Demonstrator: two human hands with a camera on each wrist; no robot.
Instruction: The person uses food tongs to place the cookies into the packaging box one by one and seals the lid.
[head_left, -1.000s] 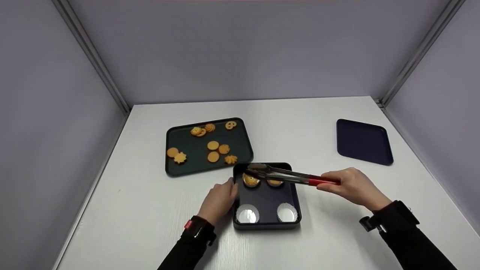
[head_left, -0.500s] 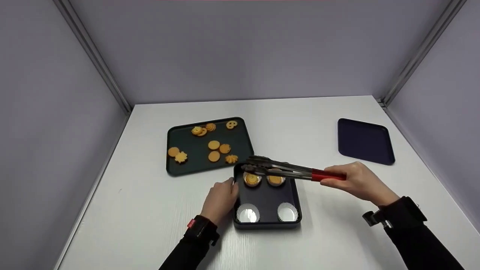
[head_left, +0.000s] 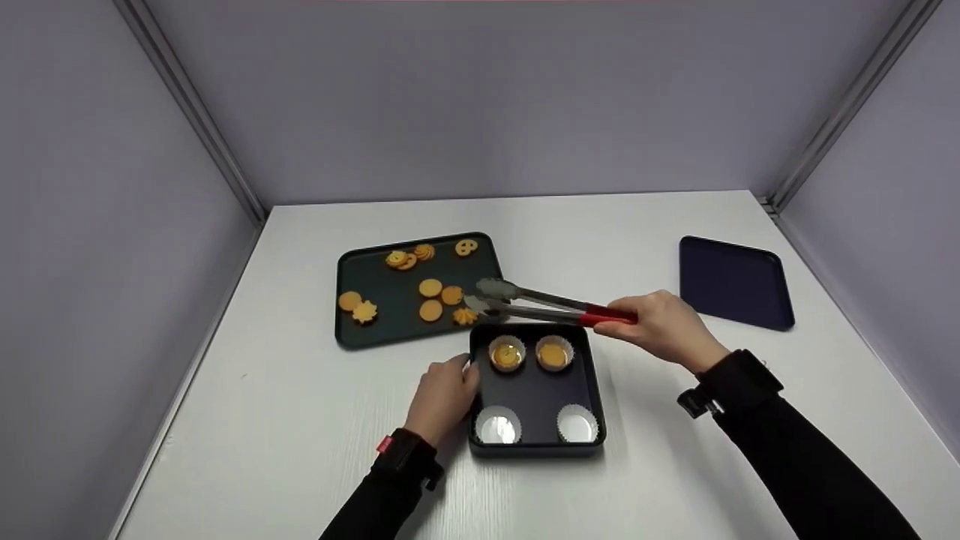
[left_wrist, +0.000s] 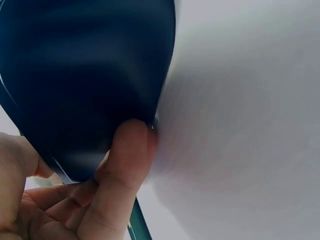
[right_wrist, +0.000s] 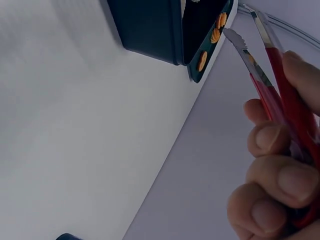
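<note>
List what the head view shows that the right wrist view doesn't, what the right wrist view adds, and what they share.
Only head: the left hand gripping the left wall of the box, and all four paper cups in it, the far two holding cookies.

Only right wrist: several fingernails of the right hand, curled round the red handles.

Both: that hand, the tongs with tips apart, the box, and the green tray bearing cookies, just a strip of it in the wrist view.

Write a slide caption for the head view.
Right hand holding tongs near the cookie tray; left hand gripping the box, where two cups are empty and two hold cookies.
</note>
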